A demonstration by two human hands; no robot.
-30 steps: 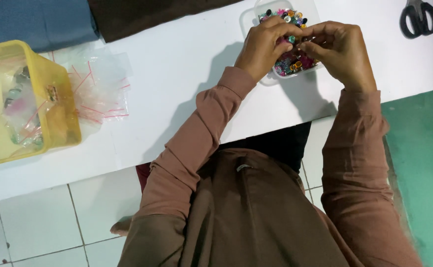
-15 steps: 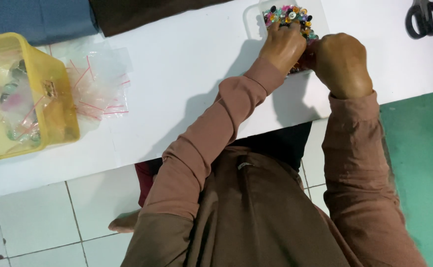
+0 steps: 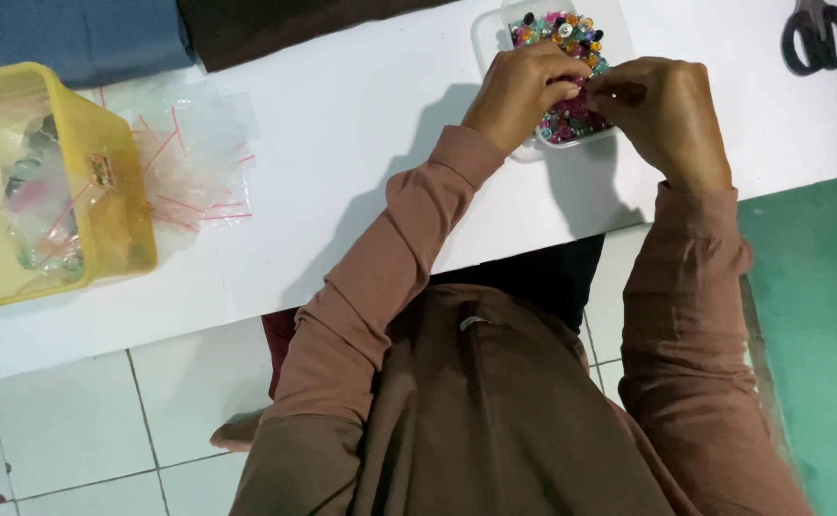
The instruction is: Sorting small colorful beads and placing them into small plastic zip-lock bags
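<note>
Pinched together over a clear plastic tray (image 3: 491,29) of mixed coloured buttons (image 3: 564,38): left hand (image 3: 523,91) and right hand (image 3: 662,115), fingertips meeting above the tray's near end. Something small apparently held between them, too tiny to tell what. Tray on the white table (image 3: 361,143), at its far side. Off to the left, well apart, loose clear zip bags (image 3: 194,153) beside a yellow basket (image 3: 112,182). Black scissors (image 3: 818,33) at the far right.

Left grip (image 3: 523,91) and right grip (image 3: 662,115) pinched together
</note>
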